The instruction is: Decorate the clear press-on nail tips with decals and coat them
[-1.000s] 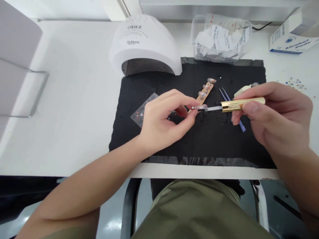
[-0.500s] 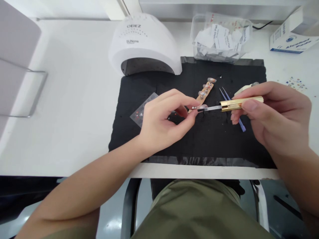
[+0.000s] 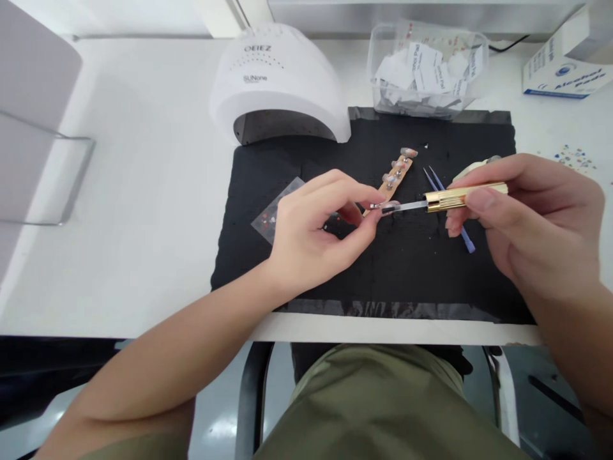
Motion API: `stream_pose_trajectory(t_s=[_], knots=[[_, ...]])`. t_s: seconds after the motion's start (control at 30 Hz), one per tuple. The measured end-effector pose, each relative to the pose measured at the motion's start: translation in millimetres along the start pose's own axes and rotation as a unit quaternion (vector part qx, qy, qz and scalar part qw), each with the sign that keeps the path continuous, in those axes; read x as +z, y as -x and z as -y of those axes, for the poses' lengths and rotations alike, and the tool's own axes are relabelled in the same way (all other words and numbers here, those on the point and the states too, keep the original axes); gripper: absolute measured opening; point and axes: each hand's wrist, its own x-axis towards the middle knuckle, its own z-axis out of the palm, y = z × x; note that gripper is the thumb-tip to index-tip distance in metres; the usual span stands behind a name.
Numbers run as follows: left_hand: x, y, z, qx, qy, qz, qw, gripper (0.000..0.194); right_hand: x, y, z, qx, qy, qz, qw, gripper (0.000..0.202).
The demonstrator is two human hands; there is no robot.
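My left hand [image 3: 318, 233] is closed, with thumb and index finger pinching the small metal holder of a false nail [image 3: 393, 206]. In my right hand [image 3: 541, 223] is a nail polish brush [image 3: 460, 196] with a ribbed gold handle, pointing left. Its dark tip lies at the false nail, close to my left fingertips; whether it touches cannot be made out. A wooden display strip [image 3: 393, 182] bearing several decorated false nails lies just beyond. Purple tweezers [image 3: 467, 239] rest partly behind my right fingers. A cream-coloured object [image 3: 472, 168] shows behind that hand, mostly hidden.
A white nail lamp [image 3: 282, 83] stands at the back of the black mat [image 3: 383, 275]. Behind the mat is a clear tub [image 3: 426, 105] of alcohol pads, with an alcohol pad box [image 3: 560, 73] further right. A clear sticker sheet [image 3: 268, 217] lies partly under my left hand.
Both hands keep their grips. The brush tip has shifted very slightly against the false nail, and the whole view has moved a little.
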Motion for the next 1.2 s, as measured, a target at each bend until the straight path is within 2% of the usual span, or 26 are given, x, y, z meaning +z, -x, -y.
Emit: stream_pose_trajectory(t_s=[0.23, 0.57, 0.73, 0.9, 1.2], knots=[[0.5, 0.1, 0.7, 0.015, 0.018, -0.005, 1.0, 0.013, -0.5, -1.0, -0.1, 0.002, -0.012, 0.002, 1.0, 0.007], [1.4, 0.0, -0.1, -0.01, 0.01, -0.012, 1.0, 0.008, -0.7, -0.9, 0.8, 0.009, 0.001, -0.008, 1.0, 0.006], [3.1, -0.7, 3.4, 0.03, 0.024, -0.024, 0.999, 0.007, -1.5, -1.3, 0.8, 0.007, 0.003, -0.005, 1.0, 0.007], [2.1, -0.9, 1.6, 0.003, 0.017, -0.018, 1.0, 0.006, -2.1, -0.3, 3.3, 0.024, 0.005, -0.011, 1.0, 0.004], [1.4, -0.4, 1.3, 0.012, 0.021, -0.023, 0.999, 0.005, -1.3, -3.0, 3.4, 0.014, 0.02, -0.035, 0.999, 0.008]])
